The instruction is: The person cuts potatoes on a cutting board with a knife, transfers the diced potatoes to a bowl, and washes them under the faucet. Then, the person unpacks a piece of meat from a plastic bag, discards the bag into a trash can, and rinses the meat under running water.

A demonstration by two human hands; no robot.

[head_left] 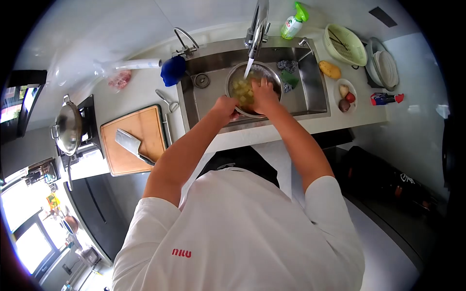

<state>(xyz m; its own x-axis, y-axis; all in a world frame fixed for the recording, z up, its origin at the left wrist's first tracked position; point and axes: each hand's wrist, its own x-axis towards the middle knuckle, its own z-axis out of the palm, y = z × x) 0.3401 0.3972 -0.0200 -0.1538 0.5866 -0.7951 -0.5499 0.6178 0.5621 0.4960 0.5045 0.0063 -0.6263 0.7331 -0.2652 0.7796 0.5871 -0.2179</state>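
Overhead, faucet (257,30) runs into bowl (230,80); cleaver (128,141) on board (120,160).

Daylight glares from the window (33,248) at lower left. Wide-angle distortion curves the desk (141,91), and the corners fall to black.

Bowl (235,77) in sink (208,99); cleaver (128,141) on bd (145,122), L of sink; basket (358,52) to R; spray btl (291,27) behind
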